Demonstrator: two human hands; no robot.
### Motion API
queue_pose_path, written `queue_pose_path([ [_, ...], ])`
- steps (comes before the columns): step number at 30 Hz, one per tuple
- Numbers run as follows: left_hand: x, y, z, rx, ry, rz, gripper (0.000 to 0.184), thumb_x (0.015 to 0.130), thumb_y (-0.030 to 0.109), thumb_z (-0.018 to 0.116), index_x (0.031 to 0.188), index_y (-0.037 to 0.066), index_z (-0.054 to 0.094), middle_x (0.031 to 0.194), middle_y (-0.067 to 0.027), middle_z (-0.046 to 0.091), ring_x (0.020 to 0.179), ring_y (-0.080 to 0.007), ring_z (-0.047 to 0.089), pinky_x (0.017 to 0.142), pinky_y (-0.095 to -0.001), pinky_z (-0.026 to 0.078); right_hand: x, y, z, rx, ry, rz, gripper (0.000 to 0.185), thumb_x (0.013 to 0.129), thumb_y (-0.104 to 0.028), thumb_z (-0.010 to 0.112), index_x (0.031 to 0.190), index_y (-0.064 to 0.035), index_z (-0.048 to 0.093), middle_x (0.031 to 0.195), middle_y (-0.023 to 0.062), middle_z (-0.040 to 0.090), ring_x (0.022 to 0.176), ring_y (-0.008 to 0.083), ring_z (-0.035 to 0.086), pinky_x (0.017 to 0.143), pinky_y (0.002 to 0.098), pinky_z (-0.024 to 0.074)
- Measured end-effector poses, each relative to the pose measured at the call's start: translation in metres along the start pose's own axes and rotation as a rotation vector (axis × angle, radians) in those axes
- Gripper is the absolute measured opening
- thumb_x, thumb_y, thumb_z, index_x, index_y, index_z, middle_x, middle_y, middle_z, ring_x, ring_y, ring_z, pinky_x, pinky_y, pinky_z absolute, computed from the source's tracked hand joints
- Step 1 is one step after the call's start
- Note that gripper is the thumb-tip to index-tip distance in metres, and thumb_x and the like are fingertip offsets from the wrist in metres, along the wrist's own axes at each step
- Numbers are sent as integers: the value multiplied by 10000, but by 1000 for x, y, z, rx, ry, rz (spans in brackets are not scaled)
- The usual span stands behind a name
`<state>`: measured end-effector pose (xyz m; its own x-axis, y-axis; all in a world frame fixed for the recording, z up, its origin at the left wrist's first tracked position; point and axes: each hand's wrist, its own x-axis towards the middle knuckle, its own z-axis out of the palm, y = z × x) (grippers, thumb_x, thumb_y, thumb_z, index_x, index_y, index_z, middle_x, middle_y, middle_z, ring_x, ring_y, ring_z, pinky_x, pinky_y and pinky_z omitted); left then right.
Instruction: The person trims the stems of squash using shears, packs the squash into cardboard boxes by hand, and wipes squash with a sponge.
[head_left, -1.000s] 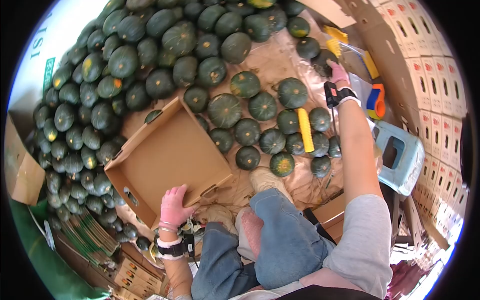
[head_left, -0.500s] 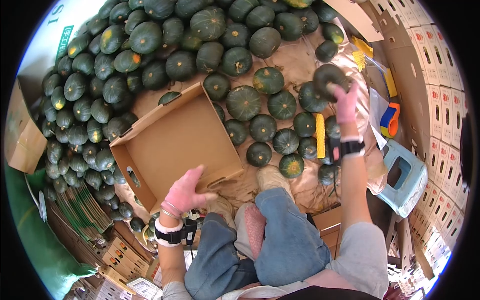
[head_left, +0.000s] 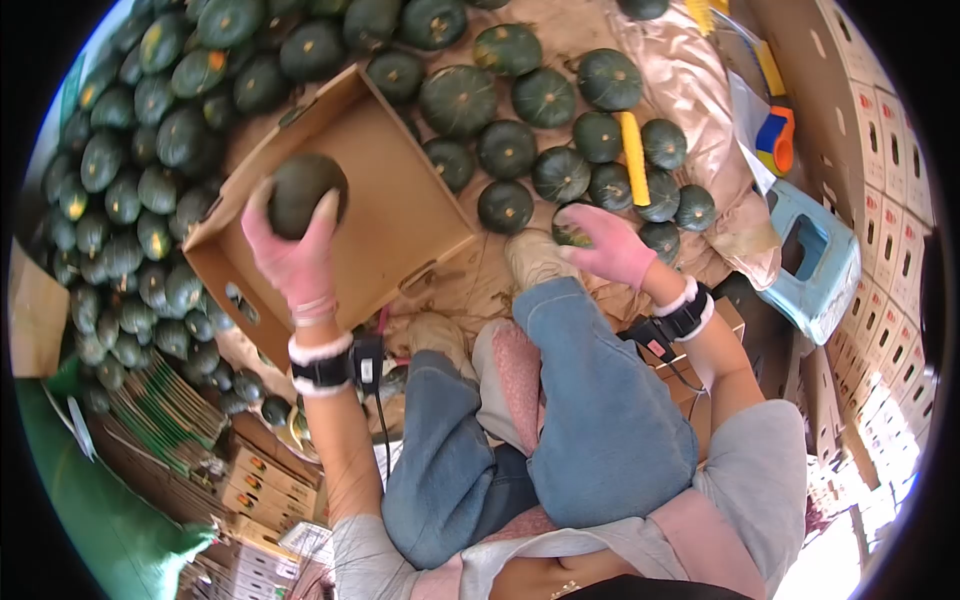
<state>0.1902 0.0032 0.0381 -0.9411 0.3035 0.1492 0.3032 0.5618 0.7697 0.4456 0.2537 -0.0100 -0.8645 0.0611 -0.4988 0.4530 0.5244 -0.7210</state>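
Note:
My left hand (head_left: 292, 245), in a pink glove, is closed around a dark green kabocha squash (head_left: 308, 190), holding it over the open cardboard box (head_left: 390, 190). The box lies tilted on the sheet in front of me, and its visible floor is bare brown board. My right hand (head_left: 615, 248), gloved in pink too, curls its thumb and fingers around another kabocha squash (head_left: 570, 226) by my shoe. That squash rests low and is partly hidden by the hand. More squashes (head_left: 560, 174) sit just beyond it.
A large heap of squashes (head_left: 150, 190) fills the left and back. At right are a yellow foam net sleeve (head_left: 634, 158), a blue stool (head_left: 815, 265), an orange-and-blue tape dispenser (head_left: 775, 142) and stacked printed cartons (head_left: 885, 240). Green sheeting (head_left: 90, 500) hangs at left.
My left hand was empty and now holds a squash above the box. My right hand held a squash at far right; it has come nearer to another one. The view has tipped downward.

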Motion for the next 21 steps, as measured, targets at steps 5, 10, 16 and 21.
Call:
queue_pose_path([
  [5, -2, -23, 0, 505, -398, 441, 266, 720, 156, 687, 979, 127, 633, 1173, -91, 571, 1109, -297, 516, 977, -437, 372, -16, 5, 23, -165, -58, -19, 445, 766, -285, 621, 1128, -45, 522, 1115, 165, 554, 1058, 340, 521, 915, 403, 425],
  [10, -39, 6, -90, -139, -659, -4, 254, 725, 106, 706, 962, 64, 625, 893, -84, 613, 856, -232, 586, 762, -310, 476, -14, -3, 18, -152, -67, -8, 414, 752, -243, 648, 1103, -49, 547, 1104, 148, 572, 1046, 331, 532, 908, 398, 432],
  [16, -159, -58, -96, 845, -1218, -567, 354, 775, 380, 643, 908, 53, 649, 942, -151, 636, 892, -327, 617, 716, -417, 501, -7, -5, 25, -287, -52, -86, 425, 737, -235, 651, 1110, -59, 546, 1082, 144, 577, 1031, 322, 540, 894, 397, 435],
  [21, -230, -99, -53, 880, -981, -69, 182, 766, 301, 583, 880, 200, 683, 1025, -105, 579, 1040, -320, 499, 854, -491, 411, -5, -19, 23, -330, -135, -58, 435, 738, -256, 628, 1112, -54, 539, 1033, 143, 577, 1011, 322, 538, 884, 414, 431],
])
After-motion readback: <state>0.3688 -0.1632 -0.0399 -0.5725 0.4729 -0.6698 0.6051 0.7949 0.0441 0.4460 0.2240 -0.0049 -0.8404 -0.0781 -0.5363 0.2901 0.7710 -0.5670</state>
